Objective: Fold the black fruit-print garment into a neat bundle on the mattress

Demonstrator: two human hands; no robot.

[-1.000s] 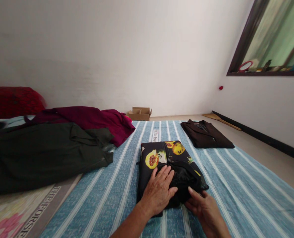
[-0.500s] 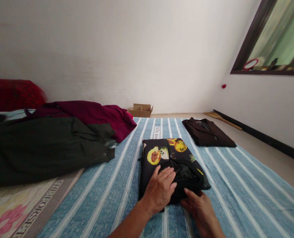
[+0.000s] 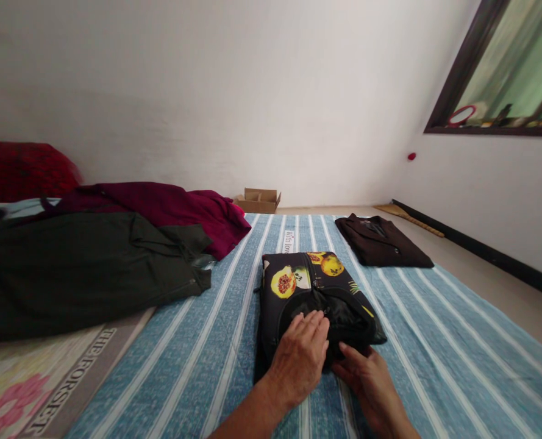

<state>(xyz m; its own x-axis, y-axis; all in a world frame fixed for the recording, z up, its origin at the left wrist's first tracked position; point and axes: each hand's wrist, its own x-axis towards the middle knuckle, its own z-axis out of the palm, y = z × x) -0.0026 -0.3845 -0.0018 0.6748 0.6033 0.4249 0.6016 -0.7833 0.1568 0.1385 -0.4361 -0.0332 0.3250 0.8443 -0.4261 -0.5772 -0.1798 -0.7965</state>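
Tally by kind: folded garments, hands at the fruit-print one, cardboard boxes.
Folded garments: 2 (black fruit-print garment, brown garment)
Hands: 2 (left hand, right hand)
Cardboard box: 1
Total: 5

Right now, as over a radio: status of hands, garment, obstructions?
Left hand on folded fruit-print garment; right hand at its near edge; no obstruction visible.

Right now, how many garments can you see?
4 clearly: fruit-print one under the left hand, brown one beyond it, right, green one and maroon one at left. More may be hidden.
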